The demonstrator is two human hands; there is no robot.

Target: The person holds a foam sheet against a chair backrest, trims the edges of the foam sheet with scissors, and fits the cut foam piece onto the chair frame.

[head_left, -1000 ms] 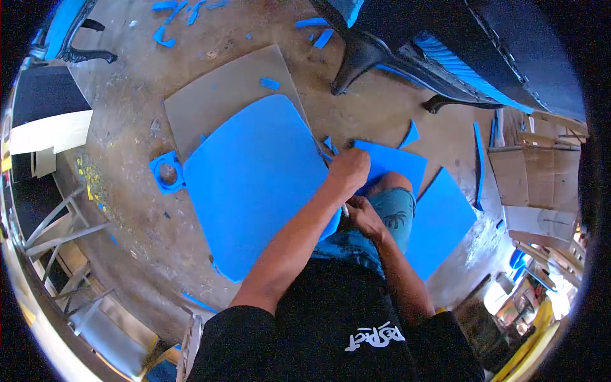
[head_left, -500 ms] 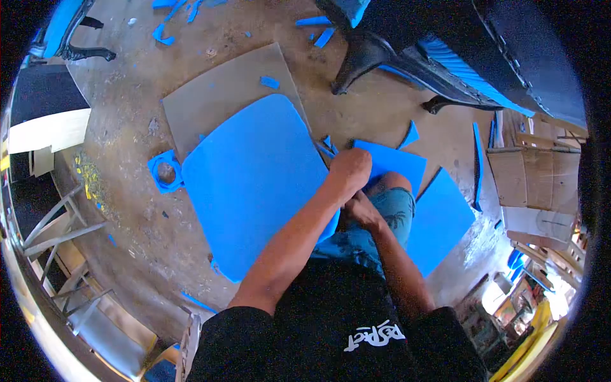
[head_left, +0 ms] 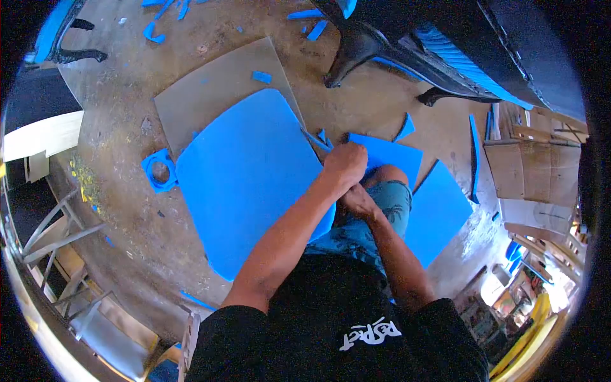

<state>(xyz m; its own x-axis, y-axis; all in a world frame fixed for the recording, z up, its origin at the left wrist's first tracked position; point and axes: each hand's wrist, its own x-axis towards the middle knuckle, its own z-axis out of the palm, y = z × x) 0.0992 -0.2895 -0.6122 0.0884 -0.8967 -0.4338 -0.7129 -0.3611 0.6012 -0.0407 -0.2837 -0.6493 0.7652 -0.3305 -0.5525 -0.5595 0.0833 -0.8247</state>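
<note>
My left hand (head_left: 345, 164) is closed in a fist beside the right edge of a large blue foam panel with rounded corners (head_left: 254, 172). A thin greyish strip (head_left: 313, 138) sticks out beyond its knuckles, along the panel's edge; whether the fist holds it is unclear. Just below, nearer my body, my right hand (head_left: 360, 202) is closed too, its fingers partly hidden under my left wrist. What it grips cannot be made out. A smaller blue foam piece (head_left: 394, 156) lies past my bent knee, and another blue sheet (head_left: 439, 213) lies to the right.
Under the panel's far side is a grey-brown board (head_left: 223, 79) with a blue scrap. A blue ring-shaped offcut (head_left: 160, 170) lies left. Dark carved-leg furniture (head_left: 359, 48) stands at the top right, cardboard (head_left: 534, 172) at the right, metal-legged frames (head_left: 54, 239) at the left.
The whole view has shifted a little, with the scene sliding left and up. A pale bit seen between my hands a second ago is hidden. Both hands stay close together and closed.
</note>
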